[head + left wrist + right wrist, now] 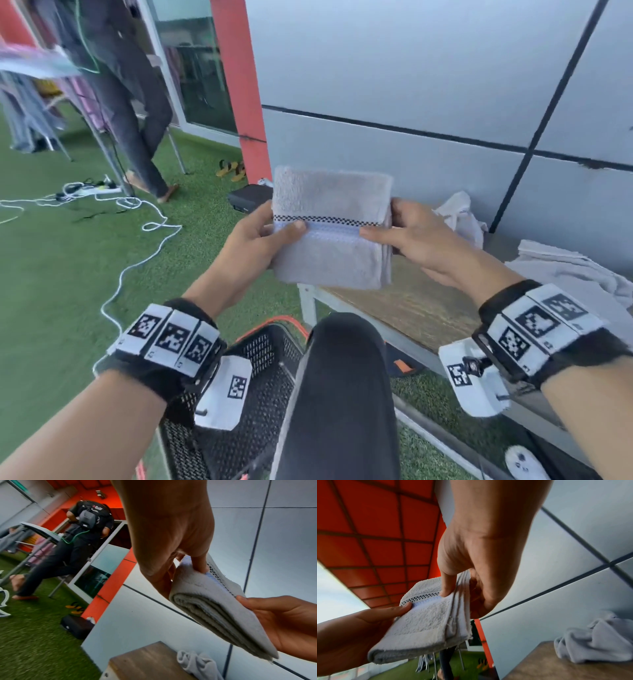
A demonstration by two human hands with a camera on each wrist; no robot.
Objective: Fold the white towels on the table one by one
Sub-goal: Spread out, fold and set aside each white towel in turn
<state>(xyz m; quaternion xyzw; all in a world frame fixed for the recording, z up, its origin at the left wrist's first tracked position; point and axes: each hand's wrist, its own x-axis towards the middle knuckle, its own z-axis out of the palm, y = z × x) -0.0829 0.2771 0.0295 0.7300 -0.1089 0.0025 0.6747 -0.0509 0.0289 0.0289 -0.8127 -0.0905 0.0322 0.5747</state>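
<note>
One towel (331, 228) is already folded into a thick, layered square, held in the air above the near corner of the desk (407, 308). On the desk behind it, unfolded towels (579, 274) lie crumpled against the wall, perhaps two or three. The left hand (260, 236) pinches the square's left edge, thumb on top along the checked stripe. The right hand (421, 240) pinches the right edge likewise, its fingers curled underneath. Both forearms reach forward, wrists raised.
</note>
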